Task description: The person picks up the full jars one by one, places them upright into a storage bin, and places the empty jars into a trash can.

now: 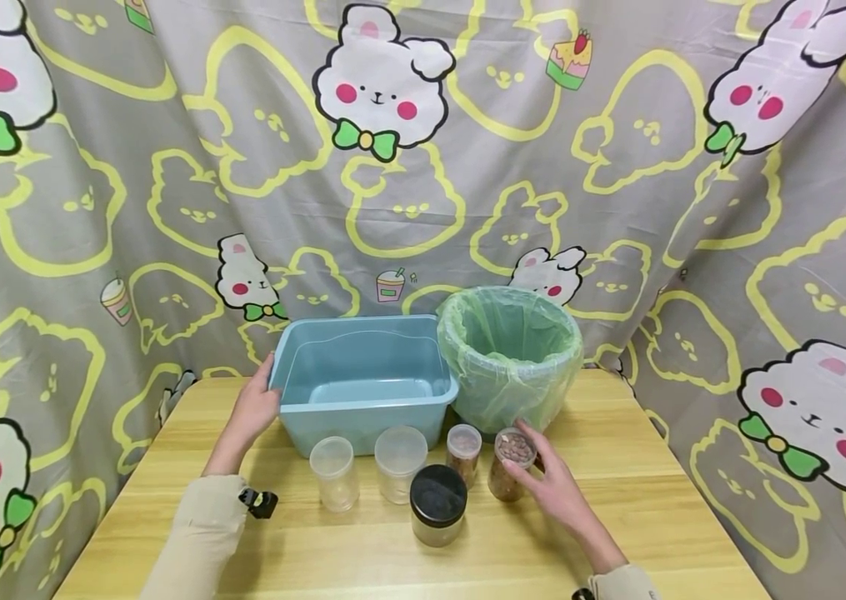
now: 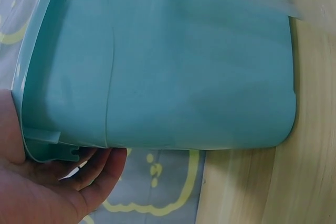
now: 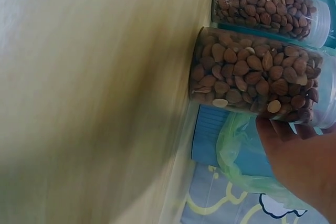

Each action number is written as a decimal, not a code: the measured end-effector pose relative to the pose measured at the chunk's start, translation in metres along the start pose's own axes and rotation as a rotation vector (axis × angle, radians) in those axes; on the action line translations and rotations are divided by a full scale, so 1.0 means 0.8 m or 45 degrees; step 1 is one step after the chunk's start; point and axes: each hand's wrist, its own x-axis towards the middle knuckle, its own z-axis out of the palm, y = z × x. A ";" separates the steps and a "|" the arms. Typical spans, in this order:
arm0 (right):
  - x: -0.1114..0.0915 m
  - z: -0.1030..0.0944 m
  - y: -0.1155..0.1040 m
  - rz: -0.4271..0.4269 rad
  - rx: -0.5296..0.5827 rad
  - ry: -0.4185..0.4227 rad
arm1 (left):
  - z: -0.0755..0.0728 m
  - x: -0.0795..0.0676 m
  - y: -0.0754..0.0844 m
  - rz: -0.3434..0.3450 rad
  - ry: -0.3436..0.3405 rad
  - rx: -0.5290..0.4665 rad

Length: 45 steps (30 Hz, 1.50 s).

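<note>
On the left, my left hand (image 1: pixel 256 403) grips the end rim of a blue plastic basin (image 1: pixel 366 408); in the left wrist view its fingers (image 2: pixel 107 174) curl under that rim. My right hand (image 1: pixel 553 479) holds the rightmost clear jar of almonds (image 1: pixel 507 482) near its top, thumb in front and fingers behind. The right wrist view shows this jar (image 3: pixel 252 72) standing on the table, full of brown nuts. Beside it stands a narrower jar of almonds (image 1: pixel 463 458). Further left are two clear, pale-lidded jars, one slim (image 1: pixel 336 479) and one wide (image 1: pixel 397 483).
A jar with a black lid (image 1: pixel 438 508) stands closest to the front. Behind the almond jars is a bin lined with a green bag (image 1: pixel 513 392), next to the basin. A patterned curtain (image 1: pixel 407 208) hangs round the back of the wooden table (image 1: pixel 362 558).
</note>
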 end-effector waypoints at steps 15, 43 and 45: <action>-0.002 -0.003 -0.001 -0.037 -0.035 -0.003 | -0.002 0.001 -0.002 0.012 -0.042 -0.004; -0.006 -0.020 -0.048 -0.145 -0.175 0.101 | -0.006 -0.002 0.000 0.054 -0.087 -0.019; -0.005 -0.024 -0.060 -0.159 -0.174 0.109 | -0.006 -0.001 0.000 0.057 -0.087 -0.019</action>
